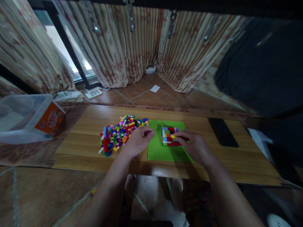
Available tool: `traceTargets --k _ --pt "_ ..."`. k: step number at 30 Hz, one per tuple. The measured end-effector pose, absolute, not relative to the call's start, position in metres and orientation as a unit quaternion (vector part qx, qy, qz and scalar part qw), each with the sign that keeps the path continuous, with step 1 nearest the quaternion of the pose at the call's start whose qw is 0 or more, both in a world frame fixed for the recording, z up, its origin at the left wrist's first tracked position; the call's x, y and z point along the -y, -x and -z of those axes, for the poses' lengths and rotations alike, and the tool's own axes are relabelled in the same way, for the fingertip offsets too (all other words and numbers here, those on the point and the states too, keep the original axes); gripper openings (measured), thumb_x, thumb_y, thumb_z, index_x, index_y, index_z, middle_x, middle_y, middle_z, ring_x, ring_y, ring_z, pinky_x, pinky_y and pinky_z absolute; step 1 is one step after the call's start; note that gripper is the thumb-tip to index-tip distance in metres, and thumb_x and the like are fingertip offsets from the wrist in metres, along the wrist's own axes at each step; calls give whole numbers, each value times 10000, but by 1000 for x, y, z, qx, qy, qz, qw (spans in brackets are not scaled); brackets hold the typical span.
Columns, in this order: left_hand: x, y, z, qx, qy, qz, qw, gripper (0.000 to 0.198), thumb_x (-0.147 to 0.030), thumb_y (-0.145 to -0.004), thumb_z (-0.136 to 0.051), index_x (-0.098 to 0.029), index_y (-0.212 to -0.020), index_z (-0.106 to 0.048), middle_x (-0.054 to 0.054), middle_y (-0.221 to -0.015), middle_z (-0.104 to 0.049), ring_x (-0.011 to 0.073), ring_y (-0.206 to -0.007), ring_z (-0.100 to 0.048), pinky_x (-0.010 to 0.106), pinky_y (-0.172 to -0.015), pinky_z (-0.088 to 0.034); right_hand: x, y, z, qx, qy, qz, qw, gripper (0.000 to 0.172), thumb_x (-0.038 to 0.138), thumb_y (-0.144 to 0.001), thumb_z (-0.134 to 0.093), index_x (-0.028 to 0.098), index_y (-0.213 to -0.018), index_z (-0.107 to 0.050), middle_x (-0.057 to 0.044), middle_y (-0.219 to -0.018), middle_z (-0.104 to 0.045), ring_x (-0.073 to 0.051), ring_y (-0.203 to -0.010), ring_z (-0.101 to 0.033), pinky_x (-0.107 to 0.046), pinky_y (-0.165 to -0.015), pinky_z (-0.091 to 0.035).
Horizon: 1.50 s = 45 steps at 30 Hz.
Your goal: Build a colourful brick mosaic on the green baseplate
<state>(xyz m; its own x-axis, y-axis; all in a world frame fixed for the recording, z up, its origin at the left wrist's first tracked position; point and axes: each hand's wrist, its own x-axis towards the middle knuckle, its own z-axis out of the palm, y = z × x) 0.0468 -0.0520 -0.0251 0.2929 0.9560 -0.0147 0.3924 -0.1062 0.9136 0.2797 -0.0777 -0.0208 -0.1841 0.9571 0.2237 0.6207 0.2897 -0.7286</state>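
Observation:
A green studded baseplate [158,150] lies on a low wooden table [80,148]. On it stands a small block of coloured bricks [168,136], red, white, blue and yellow. My right hand [194,146] pinches a small yellow brick [173,136] at the block's top edge. My left hand [139,138] rests at the baseplate's left edge with its fingers curled together; what they hold, if anything, is hidden. A heap of loose coloured bricks [118,134] lies just left of that hand.
A black phone [222,131] lies flat on the table's right part. A clear plastic tub [21,118] with an orange label rests at the far left. Behind the table are tiled floor, papers and curtains. A dark cloth hangs at the upper right.

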Motion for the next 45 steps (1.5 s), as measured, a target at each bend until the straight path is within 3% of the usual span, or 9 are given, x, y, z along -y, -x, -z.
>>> traceTargets --k 12,24,32,41,45 --pt "61 -81 28 -452 -739 -217 449 293 -305 -884 -439 -154 -843 -686 -5 -692 -585 111 -634 -495 219 -567 -360 80 -289 21 788 538 -208 214 148 158 -867 -593 210 -865 -731 -51 -909 -695 -183 -821 -646 -315 -778 -477" --pt "62 -84 31 -427 -755 -158 472 333 -303 -882 -426 -161 -993 -707 4 -737 -642 115 -633 -524 230 -584 -366 77 -287 27 787 533 -202 237 160 135 -856 -605 217 -877 -741 -32 -873 -680 -158 -794 -635 -286 -757 -469" --pt "60 -76 22 -468 -742 -149 457 325 -316 -868 -413 -148 -732 -656 -20 -608 -522 108 -578 -446 231 -546 -317 75 -281 29 784 540 -206 228 128 147 -860 -608 205 -844 -721 -36 -887 -674 -166 -811 -622 -308 -783 -466" --pt "59 -81 26 -507 -739 -163 412 281 -269 -826 -434 -151 -640 -609 -19 -589 -500 111 -583 -448 229 -545 -312 77 -267 27 794 523 -206 230 93 163 -865 -610 189 -833 -694 -40 -864 -655 -173 -832 -606 -318 -802 -459" --pt "59 -85 27 -521 -732 -173 403 267 -260 -824 -444 -146 -684 -640 -13 -609 -540 111 -587 -474 227 -553 -328 75 -269 30 783 528 -209 253 91 159 -850 -614 206 -841 -691 -30 -864 -673 -171 -835 -618 -311 -802 -460"
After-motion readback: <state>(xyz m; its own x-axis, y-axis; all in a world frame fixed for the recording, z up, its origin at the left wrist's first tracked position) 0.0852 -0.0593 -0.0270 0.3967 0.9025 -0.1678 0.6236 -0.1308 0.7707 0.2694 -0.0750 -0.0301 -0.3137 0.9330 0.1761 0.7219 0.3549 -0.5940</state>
